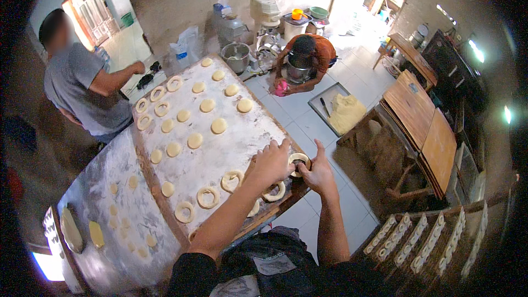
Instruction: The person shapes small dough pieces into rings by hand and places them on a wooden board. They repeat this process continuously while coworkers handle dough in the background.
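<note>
At the table's near right corner, a pale dough ring point(297, 157) is between my two hands. My left hand point(269, 160) reaches over the board from the left, its thumb side against the ring and some fingers raised. My right hand point(320, 175) takes the ring from the other side, thumb at the hole and index finger stretched up. The undersides of the fingers are partly hidden. Close by my left forearm lie more dough rings, one point(208, 197) beside another point(232, 181). Flat round dough pieces point(219, 126) are spread farther off.
The floured table point(242, 132) joins a second floured surface point(104, 187) at left. A person in grey point(82, 71) stands there. Another in orange point(324, 49) crouches over a metal pot beyond the table, near a tray of yellow dough point(346, 113). Racked rings point(396, 236) sit lower right.
</note>
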The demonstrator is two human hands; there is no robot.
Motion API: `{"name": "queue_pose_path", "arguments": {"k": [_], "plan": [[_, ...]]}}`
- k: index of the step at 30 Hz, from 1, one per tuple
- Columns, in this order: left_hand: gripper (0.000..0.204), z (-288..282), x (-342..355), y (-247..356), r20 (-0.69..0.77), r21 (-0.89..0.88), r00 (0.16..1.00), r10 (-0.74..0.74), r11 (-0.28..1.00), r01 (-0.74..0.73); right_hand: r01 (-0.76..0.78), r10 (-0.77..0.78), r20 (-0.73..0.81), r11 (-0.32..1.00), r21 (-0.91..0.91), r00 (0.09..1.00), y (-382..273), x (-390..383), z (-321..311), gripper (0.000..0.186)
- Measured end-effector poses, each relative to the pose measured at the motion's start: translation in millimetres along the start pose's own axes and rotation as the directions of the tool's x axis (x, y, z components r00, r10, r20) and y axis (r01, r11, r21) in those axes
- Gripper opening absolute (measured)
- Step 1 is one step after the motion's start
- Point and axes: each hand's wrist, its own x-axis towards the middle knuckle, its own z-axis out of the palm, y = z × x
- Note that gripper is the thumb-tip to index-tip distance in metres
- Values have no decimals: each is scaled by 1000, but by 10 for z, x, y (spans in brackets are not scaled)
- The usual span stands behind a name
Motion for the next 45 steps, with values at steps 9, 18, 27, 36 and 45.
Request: {"name": "queue_pose_path", "arguments": {"k": [9,18,27,36,45], "plan": [[63,-499,-983,-465,-72,-342,992,-100,937,70,422,-420,-181,906,-32,889,-1186,-276,204,60],[32,141,-4097,-2297,-381,-754,237,-894,449,481,825,-749,661,347,446,-43,-3396,-1568,2833,23],[28,722,-4942,-2842,-442,-738,337,-832,550,391,883,-295,927,335,328,-232,-3654,-2205,3821,32],[22,-298,-5287,-2810,-455,-863,425,-783,505,6,269,-508,802,858,438,314,-3813,-2556,3388,39],[40,-241,-4996,-2987,-743,-659,150,-652,752,10,-351,-662,731,654,671,165,-3785,-2665,3524,46]]}}
